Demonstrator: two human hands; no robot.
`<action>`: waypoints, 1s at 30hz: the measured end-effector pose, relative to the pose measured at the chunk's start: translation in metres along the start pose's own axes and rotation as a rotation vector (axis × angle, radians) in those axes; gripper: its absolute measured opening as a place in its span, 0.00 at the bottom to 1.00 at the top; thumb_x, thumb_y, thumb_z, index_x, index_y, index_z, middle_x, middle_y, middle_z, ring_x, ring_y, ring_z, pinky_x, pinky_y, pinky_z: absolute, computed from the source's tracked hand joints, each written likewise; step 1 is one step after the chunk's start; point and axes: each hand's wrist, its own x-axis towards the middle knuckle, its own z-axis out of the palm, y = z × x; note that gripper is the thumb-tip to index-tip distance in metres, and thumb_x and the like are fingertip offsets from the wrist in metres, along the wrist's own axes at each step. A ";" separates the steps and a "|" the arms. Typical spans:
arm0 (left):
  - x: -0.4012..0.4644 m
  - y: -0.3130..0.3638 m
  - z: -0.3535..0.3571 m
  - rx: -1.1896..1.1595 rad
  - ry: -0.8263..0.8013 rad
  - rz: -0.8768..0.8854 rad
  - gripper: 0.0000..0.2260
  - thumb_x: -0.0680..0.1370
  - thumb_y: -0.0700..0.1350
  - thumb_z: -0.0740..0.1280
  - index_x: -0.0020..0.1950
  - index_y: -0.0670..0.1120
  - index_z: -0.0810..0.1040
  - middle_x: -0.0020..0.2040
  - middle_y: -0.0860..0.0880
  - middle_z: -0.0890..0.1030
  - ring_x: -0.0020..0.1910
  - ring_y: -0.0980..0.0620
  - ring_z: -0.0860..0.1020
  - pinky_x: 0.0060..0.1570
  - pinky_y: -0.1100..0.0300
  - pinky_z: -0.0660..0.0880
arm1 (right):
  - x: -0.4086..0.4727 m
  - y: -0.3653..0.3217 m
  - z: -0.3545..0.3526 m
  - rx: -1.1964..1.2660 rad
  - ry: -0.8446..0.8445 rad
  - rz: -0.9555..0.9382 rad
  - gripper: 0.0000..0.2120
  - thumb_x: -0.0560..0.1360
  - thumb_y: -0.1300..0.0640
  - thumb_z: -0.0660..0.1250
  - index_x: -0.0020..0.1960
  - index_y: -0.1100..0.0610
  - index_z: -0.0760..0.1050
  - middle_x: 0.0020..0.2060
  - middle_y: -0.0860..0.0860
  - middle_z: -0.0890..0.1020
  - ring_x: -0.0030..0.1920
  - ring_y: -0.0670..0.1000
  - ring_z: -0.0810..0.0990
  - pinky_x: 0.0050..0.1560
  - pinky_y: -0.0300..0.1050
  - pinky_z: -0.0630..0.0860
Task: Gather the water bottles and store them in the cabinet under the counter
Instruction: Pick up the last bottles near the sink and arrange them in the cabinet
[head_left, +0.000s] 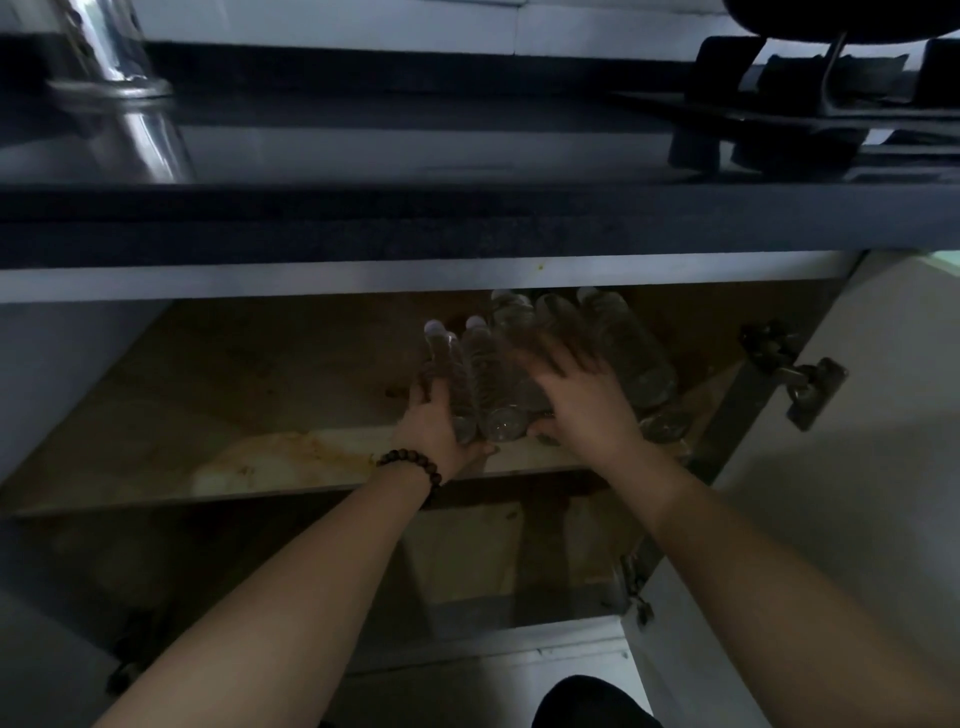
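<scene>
**A:** What are my hands doing?

**B:** I see my left hand (435, 422), with a dark beaded bracelet (413, 467) at the wrist, cupped against the left side of the clear plastic water bottles (491, 374), fingers curled around the outermost one near its base. My right hand (582, 400) lies flat on top of the pile, fingers spread and somewhat blurred, thumb tucked down at the near ends of the bottles.

**A:** Which way do the bottles point?

**B:** They lie on their sides, packed next to one another, long axes running front to back. The white caps (434, 327) point into the cabinet, away from me, and the round bases face the front edge. A second group sits further right, partly under my right hand, leaning the same way.

**A:** Where exactly are they?

**B:** On the stained wooden upper shelf (249, 415) of the open cabinet, towards its right half, near the front edge. The white cabinet door (857, 467) stands open on the right, with a metal hinge (800, 374) showing. Above runs the dark countertop (467, 223), with a shiny metal vessel (119, 62) at the left and a black stove (810, 104) at the right.
</scene>
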 end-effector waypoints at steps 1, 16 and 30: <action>-0.002 0.004 -0.005 0.047 -0.005 -0.003 0.55 0.63 0.67 0.74 0.78 0.50 0.46 0.78 0.40 0.53 0.74 0.38 0.60 0.72 0.44 0.63 | -0.011 0.001 0.001 0.041 0.094 0.055 0.48 0.69 0.44 0.71 0.77 0.43 0.42 0.78 0.50 0.45 0.77 0.57 0.44 0.76 0.59 0.47; 0.004 0.017 -0.007 0.212 0.053 0.209 0.39 0.72 0.64 0.69 0.78 0.57 0.56 0.80 0.52 0.56 0.78 0.43 0.49 0.71 0.49 0.64 | -0.072 -0.028 0.091 0.129 -0.085 0.284 0.41 0.75 0.29 0.45 0.75 0.52 0.31 0.74 0.55 0.31 0.75 0.55 0.31 0.75 0.58 0.38; 0.000 0.012 -0.001 0.196 0.080 0.197 0.36 0.72 0.65 0.68 0.77 0.58 0.61 0.76 0.56 0.64 0.78 0.44 0.50 0.69 0.48 0.68 | -0.079 0.006 0.083 0.413 0.050 0.538 0.42 0.75 0.33 0.51 0.77 0.51 0.34 0.75 0.52 0.32 0.75 0.51 0.33 0.77 0.53 0.41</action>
